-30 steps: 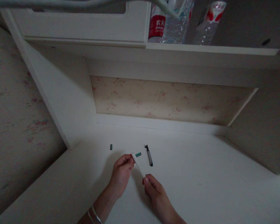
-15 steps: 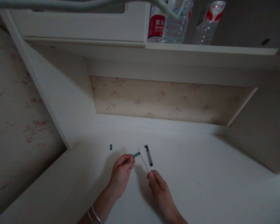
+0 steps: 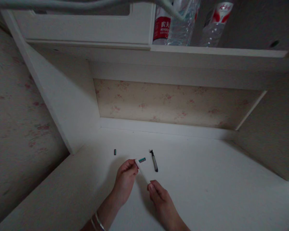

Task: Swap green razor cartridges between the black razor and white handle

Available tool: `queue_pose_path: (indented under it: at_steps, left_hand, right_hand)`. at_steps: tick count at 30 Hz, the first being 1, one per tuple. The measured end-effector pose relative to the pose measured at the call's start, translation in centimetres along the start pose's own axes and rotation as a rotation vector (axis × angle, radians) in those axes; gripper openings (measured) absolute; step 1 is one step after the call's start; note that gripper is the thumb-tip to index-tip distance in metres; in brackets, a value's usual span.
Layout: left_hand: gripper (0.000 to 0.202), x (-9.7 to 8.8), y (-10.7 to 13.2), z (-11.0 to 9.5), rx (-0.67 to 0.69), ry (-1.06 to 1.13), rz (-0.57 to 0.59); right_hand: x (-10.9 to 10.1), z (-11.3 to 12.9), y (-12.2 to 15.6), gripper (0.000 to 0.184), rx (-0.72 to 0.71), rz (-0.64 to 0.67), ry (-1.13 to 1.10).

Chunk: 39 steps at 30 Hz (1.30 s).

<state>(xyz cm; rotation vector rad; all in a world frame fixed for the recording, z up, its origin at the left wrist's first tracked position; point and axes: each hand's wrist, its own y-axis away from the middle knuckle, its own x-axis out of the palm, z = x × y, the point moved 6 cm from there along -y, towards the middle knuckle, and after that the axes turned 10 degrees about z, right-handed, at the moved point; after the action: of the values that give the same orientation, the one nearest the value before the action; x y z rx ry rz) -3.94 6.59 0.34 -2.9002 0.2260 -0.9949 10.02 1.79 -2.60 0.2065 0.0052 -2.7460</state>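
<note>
A thin white tube [image 3: 142,171] is held between both hands above the white desk [image 3: 207,192]. My left hand [image 3: 125,179] pinches its upper end and my right hand [image 3: 157,195] pinches its lower end; both are closed on it. Just beyond the tube's top lies a small green piece [image 3: 142,159]. A black pen-like part [image 3: 154,161] lies to the right of that. A small dark cap [image 3: 115,151] sits further left on the desk.
A white side panel [image 3: 62,106] rises at the left and floral wallpaper [image 3: 173,102] backs the desk. A shelf [image 3: 207,51] overhead carries plastic water bottles [image 3: 180,22]. A grey cable [image 3: 62,3] runs along the top.
Half a second ago my left hand held the green piece while the right held the tube alone. Now the green piece lies on the desk and both hands hold the tube.
</note>
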Motion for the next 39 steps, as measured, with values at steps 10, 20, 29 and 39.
queue_pose_path:
  at_steps: [10, 20, 29, 39]
  left_hand:
    - [0.015, -0.2, 0.0, 0.1, 0.005, -0.003, -0.015]
    - [0.015, 0.1, 0.1, -0.1, 0.001, -0.011, -0.013]
    - [0.017, -0.3, -0.1, -0.1, 0.003, 0.0, -0.042]
    - [0.019, -0.5, 0.0, 0.1, -0.027, 0.035, -0.018]
  right_hand:
    - [-0.3, -0.2, 0.0, 0.041, -0.018, -0.058, -0.002]
    - [-0.2, -0.6, 0.0, 0.041, -0.02, -0.061, -0.025]
    - [-0.5, -0.3, 0.1, 0.042, -0.018, -0.067, -0.012]
    - [-6.8, 0.8, 0.6, 0.049, -0.018, -0.358, 0.018]
